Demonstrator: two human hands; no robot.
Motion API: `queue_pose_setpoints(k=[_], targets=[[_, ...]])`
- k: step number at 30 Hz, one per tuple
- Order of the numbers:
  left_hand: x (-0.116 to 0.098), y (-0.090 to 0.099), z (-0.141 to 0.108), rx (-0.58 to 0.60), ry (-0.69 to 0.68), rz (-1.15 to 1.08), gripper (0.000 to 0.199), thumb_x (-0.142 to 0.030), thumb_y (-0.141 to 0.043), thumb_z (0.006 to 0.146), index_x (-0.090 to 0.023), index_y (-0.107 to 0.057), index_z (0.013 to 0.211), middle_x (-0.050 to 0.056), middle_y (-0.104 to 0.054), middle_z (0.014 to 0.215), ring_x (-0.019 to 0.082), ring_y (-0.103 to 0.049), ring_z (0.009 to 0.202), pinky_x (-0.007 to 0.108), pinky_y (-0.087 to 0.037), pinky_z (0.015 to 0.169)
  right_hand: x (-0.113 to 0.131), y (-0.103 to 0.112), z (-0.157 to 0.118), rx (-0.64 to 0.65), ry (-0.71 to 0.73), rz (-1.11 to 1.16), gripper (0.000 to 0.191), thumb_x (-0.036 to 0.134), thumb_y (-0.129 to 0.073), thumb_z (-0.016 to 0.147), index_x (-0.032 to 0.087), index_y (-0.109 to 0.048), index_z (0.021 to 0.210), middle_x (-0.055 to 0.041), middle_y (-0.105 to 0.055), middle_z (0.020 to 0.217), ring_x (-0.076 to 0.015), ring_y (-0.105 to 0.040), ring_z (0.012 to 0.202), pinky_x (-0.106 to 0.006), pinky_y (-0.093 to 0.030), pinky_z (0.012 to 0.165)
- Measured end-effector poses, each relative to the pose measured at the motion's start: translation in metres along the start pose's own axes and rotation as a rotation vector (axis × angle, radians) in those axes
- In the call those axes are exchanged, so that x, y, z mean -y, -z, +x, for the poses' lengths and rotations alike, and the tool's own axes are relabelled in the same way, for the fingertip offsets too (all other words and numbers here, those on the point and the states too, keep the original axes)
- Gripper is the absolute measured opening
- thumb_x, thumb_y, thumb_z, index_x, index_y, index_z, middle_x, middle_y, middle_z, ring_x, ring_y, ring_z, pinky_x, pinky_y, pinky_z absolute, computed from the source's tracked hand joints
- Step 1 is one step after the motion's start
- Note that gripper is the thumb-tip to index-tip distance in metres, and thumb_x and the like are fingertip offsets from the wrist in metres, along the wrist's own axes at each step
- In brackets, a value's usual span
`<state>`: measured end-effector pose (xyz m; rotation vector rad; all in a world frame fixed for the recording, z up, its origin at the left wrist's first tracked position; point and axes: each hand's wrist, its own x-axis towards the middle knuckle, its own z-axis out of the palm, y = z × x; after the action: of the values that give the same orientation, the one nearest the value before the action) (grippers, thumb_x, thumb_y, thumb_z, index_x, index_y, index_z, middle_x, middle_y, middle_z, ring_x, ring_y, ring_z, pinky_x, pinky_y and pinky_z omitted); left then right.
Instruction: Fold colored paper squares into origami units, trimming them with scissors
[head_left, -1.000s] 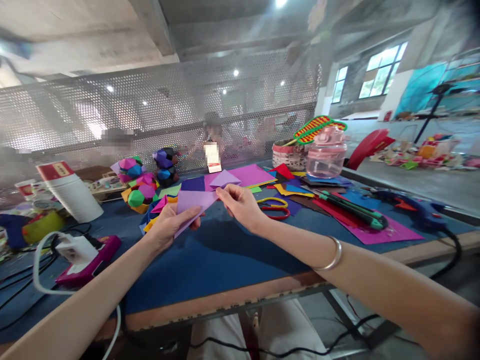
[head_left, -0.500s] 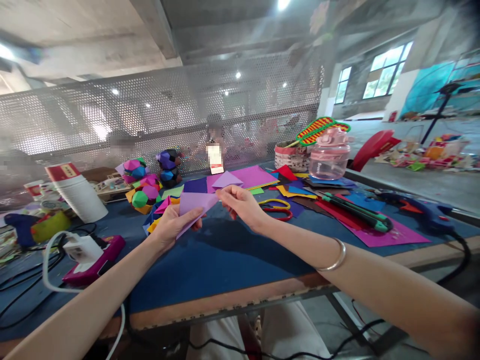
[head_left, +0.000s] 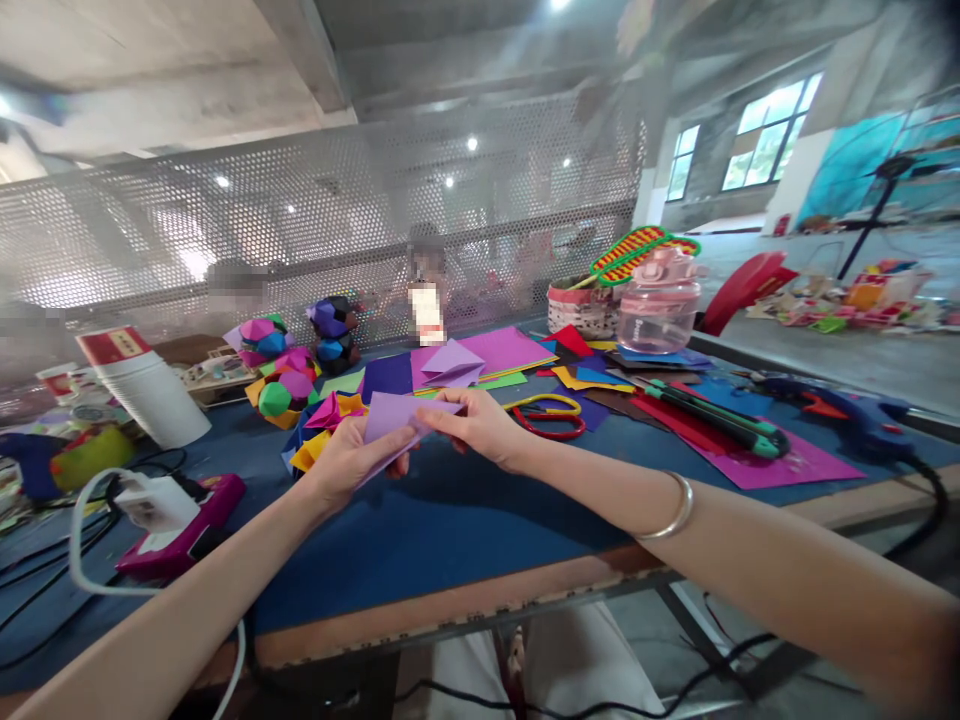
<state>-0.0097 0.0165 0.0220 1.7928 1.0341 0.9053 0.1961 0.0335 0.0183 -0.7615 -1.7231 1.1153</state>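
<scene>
Both hands hold one sheet of lilac paper (head_left: 390, 412) above the blue tabletop (head_left: 450, 520). My left hand (head_left: 358, 452) pinches its near left side, thumb on top. On the right part of the paper, my right hand (head_left: 472, 425) is closed with thumb and fingers, and a pointed corner shows past them. Just left of the paper sit folded pink and yellow paper pieces (head_left: 330, 420). Behind the hands, a folded lilac piece (head_left: 454, 362) rests on magenta sheets (head_left: 510, 355). Scissors (head_left: 551, 415) with red and yellow handles lie beyond my right wrist.
A green-black utility knife (head_left: 720, 420) and a glue gun (head_left: 847, 415) lie at right near a clear pink-lidded bottle (head_left: 658, 310). Colourful paper balls (head_left: 285, 390), stacked paper cups (head_left: 154, 390) and a magenta power strip (head_left: 184, 530) with cables stand at left.
My right hand has moved slightly down and inward over the lilac paper, its thumb now closer to my left thumb. The view has shifted a little.
</scene>
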Motion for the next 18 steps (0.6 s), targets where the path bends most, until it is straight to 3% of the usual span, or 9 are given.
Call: queue_pose_setpoints(k=[4, 11, 15, 18], targets=[[0.001, -0.003, -0.001, 0.046, 0.091, -0.004, 0.030, -0.040, -0.063, 0.095, -0.012, -0.065, 0.084, -0.004, -0.063, 0.064, 0.009, -0.059, 0.053, 0.023, -0.052, 0.054, -0.007, 0.006, 0.005, -0.013, -0.001, -0.096, 0.043, 0.061, -0.062, 0.082, 0.019, -0.057, 0.080, 0.0076, -0.049, 0.057, -0.0074, -0.039, 0.042, -0.022, -0.031, 0.042], [0.003, -0.009, 0.001, 0.045, 0.175, 0.051, 0.045, -0.056, -0.075, 0.074, -0.012, -0.071, 0.077, 0.006, -0.068, 0.058, 0.014, -0.060, 0.047, 0.023, -0.047, 0.045, -0.014, 0.015, 0.012, 0.075, 0.014, -0.423, 0.033, 0.045, -0.073, 0.081, 0.015, -0.065, 0.071, 0.0030, -0.059, 0.062, -0.0103, -0.051, 0.059, -0.024, -0.036, 0.057], [0.007, -0.005, 0.006, -0.070, 0.069, 0.204, 0.037, -0.051, -0.070, 0.076, -0.014, -0.071, 0.078, 0.005, -0.066, 0.061, 0.016, -0.058, 0.050, 0.023, -0.045, 0.043, -0.011, 0.020, 0.011, 0.175, -0.031, -0.622, 0.024, 0.036, -0.069, 0.089, 0.014, -0.066, 0.078, 0.0017, -0.063, 0.071, -0.0119, -0.057, 0.064, -0.026, -0.046, 0.063], [0.005, -0.003, 0.006, -0.236, -0.111, 0.344, 0.027, -0.041, -0.069, 0.079, -0.018, -0.069, 0.094, 0.006, -0.068, 0.083, 0.018, -0.062, 0.069, 0.026, -0.051, 0.058, -0.009, 0.020, 0.008, 0.232, -0.066, -0.764, 0.022, 0.036, -0.064, 0.094, 0.014, -0.066, 0.091, -0.0013, -0.067, 0.088, -0.0145, -0.064, 0.075, -0.032, -0.054, 0.071]])
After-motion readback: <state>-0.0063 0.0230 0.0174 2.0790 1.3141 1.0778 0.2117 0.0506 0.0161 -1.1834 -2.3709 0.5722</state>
